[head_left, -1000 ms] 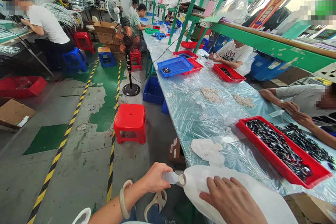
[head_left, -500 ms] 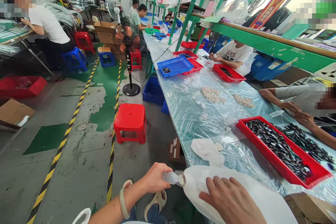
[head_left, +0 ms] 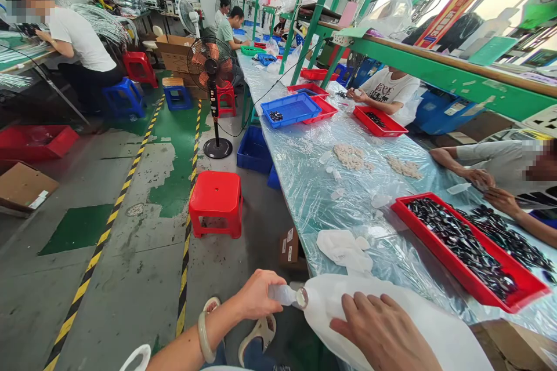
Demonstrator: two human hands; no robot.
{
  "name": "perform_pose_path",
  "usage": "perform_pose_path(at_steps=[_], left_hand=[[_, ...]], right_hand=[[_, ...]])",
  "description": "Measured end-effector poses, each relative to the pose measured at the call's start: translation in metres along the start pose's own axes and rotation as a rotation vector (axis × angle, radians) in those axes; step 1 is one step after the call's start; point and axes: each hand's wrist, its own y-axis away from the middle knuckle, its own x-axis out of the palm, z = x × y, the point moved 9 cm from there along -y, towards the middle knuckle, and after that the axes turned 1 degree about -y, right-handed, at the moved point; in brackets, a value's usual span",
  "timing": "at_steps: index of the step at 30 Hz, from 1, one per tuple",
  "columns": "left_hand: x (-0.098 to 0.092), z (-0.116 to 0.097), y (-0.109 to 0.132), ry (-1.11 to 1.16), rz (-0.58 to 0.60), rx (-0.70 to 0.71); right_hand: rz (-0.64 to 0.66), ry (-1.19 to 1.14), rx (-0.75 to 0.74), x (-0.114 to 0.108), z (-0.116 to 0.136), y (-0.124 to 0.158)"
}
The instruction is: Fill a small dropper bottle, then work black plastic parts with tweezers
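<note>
My left hand (head_left: 257,294) is closed round a small clear bottle (head_left: 282,294), whose end meets the mouth of a large white plastic jug (head_left: 444,333) lying tilted at the table's near edge. My right hand (head_left: 385,333) rests on top of the jug with its fingers pressed over the jug's shoulder. A pale bangle sits on my left wrist. A red tray (head_left: 517,278) of small black parts stands just beyond the jug, and crumpled white cloth (head_left: 343,249) lies to its left.
A long table (head_left: 304,174) under clear plastic sheeting runs away from me, with blue and red trays and piles of pale parts. A person's hands (head_left: 491,185) work at the right; other people sit further off. A red stool (head_left: 216,203) and a standing fan (head_left: 212,69) occupy the aisle.
</note>
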Motion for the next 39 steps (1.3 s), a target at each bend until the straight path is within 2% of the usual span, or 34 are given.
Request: perform_pose_path(at_steps=[9, 30, 39], left_hand=[[0.0, 0.0, 0.0, 0.006, -0.004, 0.004], [0.002, 0.003, 0.0, 0.002, 0.006, -0.001], [0.003, 0.003, 0.0, -0.001, -0.007, 0.012]], right_hand=[[0.042, 0.025, -0.008, 0.01, 0.001, 0.005], [-0.054, -0.005, 0.027, -0.003, 0.001, -0.001], [-0.008, -0.004, 0.005, 0.003, 0.003, 0.003]])
